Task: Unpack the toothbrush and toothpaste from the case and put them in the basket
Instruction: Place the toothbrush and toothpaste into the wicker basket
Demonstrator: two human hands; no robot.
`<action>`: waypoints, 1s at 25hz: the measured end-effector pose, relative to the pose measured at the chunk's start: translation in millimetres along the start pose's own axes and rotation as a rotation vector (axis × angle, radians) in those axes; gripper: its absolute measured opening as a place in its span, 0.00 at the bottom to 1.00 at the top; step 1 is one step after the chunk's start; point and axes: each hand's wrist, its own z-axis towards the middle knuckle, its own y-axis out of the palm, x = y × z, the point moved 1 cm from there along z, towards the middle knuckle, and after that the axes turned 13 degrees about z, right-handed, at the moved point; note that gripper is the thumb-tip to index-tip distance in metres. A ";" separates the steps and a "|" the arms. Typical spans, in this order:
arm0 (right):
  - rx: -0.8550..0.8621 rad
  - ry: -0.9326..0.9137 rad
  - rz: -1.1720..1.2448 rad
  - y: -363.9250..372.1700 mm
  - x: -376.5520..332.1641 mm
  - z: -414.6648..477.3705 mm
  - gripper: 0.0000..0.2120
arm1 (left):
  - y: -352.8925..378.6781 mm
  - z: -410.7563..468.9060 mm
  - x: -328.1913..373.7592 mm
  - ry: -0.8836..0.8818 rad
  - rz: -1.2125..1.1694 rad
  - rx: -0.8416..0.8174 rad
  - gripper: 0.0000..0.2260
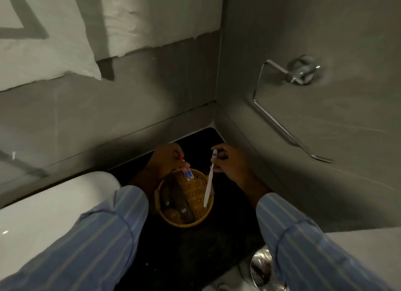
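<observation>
Toothbrush (pixel 209 182) and toothpaste (pixel 187 173) are both out of any case and held just above the basket (pixel 196 222), a little below the middle of the frame. The fingers (pixel 213 167) of the right hand (pixel 230 162) are pinched narrowly on the brush near its head, so the white handle hangs down and its tip reaches the inside of the right rim; I cannot tell whether it touches the weave. That high grip looks chosen so the brush can be let down handle first. The left hand (pixel 168 159) is closed on the upper end of the small red and blue tube, whose lower end dips past the far rim, pointing into the bowl for the same reason.

Inside the basket lie two dark small bottles (pixel 178 206), on the left half, which leaves the right half free. The basket sits on a dark bench (pixel 184 251) in the corner of two grey walls, with a white basin (pixel 43 215) at the lower left and a metal towel ring (pixel 288 91) at the upper right. No case is in view. By my judgement only the release is left.
</observation>
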 end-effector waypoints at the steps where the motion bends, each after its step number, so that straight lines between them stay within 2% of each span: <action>1: 0.018 0.006 0.016 3.0 6.0 8.1 0.14 | 5.4 8.9 -5.7 0.004 0.010 -0.031 0.14; 6: 0.070 0.043 -0.036 22.5 40.3 42.5 0.14 | 38.0 41.5 -30.6 0.001 0.163 -0.225 0.15; 12: 0.090 0.080 -0.139 23.8 75.4 61.4 0.14 | 55.3 61.4 -47.7 0.026 0.189 -0.330 0.15; 18: 0.051 0.107 -0.230 27.5 85.2 70.5 0.15 | 57.8 66.2 -52.1 0.029 0.193 -0.351 0.14; 25: 0.087 0.122 -0.236 23.1 100.5 69.3 0.18 | 65.1 73.5 -46.0 0.087 0.385 -0.323 0.16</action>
